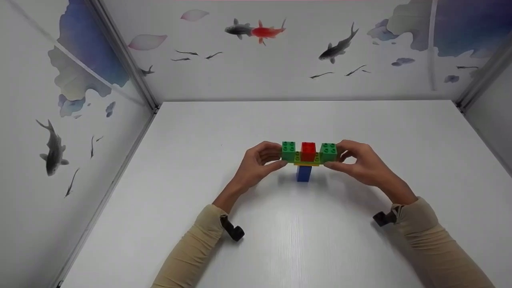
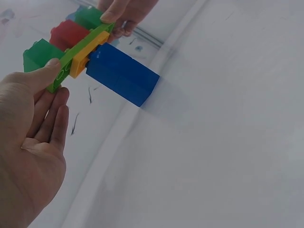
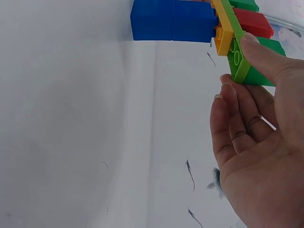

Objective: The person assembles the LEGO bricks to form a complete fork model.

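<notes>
Both hands hold a T-shaped assembly of toy building blocks at its two ends. Its stem is a blue block column [image 1: 304, 173], which in the right wrist view looks like two blocks joined. Above the stem come a yellow block [image 2: 79, 66] and a long lime-green piece [image 3: 243, 69]. On top stand a left green block [image 1: 288, 152], a red block [image 1: 308, 152] in the middle and a right green block [image 1: 328, 152]. My left hand [image 1: 256, 164] pinches the left end, thumb underneath the green block. The right end is pinched by my right hand [image 1: 366, 164].
A white tabletop [image 1: 296, 240] lies below the blocks. White panels printed with fish enclose it, with a back wall [image 1: 280, 76] and a left wall [image 1: 24, 208]. Black wrist mounts sit at the left cuff [image 1: 210, 218] and right cuff [image 1: 418, 216].
</notes>
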`<state>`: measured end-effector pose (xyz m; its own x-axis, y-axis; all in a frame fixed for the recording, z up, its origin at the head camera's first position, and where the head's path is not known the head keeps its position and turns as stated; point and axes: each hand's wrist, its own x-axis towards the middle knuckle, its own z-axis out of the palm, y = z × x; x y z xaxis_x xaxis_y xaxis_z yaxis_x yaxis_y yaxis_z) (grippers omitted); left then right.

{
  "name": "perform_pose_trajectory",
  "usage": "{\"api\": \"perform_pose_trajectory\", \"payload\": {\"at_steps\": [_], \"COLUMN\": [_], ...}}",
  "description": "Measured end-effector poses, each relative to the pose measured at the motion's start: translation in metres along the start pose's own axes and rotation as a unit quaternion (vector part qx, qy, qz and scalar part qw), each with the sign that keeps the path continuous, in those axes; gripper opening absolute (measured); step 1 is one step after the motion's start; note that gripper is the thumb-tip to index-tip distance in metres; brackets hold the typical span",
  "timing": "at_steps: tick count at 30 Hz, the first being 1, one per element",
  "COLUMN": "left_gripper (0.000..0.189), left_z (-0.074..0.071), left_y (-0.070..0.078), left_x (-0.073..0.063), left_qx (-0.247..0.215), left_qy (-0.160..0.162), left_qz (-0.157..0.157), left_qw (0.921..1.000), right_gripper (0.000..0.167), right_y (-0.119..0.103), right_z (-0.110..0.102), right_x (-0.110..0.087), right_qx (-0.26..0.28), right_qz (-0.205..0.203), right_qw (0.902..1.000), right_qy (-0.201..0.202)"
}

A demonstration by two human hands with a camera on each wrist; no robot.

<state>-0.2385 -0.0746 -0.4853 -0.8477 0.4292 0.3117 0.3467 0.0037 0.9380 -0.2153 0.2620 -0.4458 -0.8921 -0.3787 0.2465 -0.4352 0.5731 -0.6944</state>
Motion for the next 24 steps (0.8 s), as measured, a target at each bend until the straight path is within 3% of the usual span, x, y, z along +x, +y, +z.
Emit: {"api": "perform_pose_trajectory", "payload": {"at_steps": [24], "left_gripper": [0.04], "left_z": [-0.001], "left_y": [0.0016], "left_x": [-0.0003], "left_qx": [0.014], "left_qy": [-0.003], "left_qz": [0.013], "left_qw": [0.9998], "right_gripper": [0.033], "right_y": [0.0005], "right_z": [0.0002], "right_x": [0.0011], "right_qx": [-0.004], "right_qz": [0.006], "right_qw": [0.9999], "right_qy": [-0.012]}}
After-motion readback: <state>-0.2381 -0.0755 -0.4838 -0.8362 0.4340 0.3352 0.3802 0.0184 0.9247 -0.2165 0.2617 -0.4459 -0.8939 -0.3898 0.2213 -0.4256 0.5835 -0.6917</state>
